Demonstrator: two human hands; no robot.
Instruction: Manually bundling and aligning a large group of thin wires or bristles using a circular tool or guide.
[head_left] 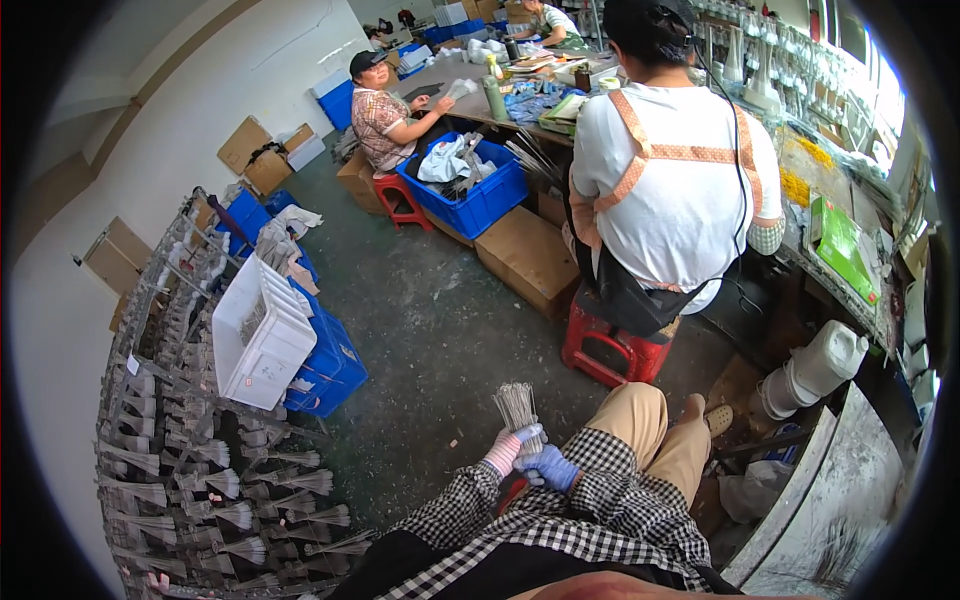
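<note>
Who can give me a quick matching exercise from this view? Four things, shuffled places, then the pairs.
Things
1. Bundle of thin rods
2. White crate
3. Blue tub with cloth in it
4. White plastic jug

Places
A. Low at the right, by the bench
B. Beside the seated person in a patterned top
C. Held at the left hand and right hand
D. At the left, by a blue bin

Pairs: 1-C, 2-D, 3-B, 4-A
</note>
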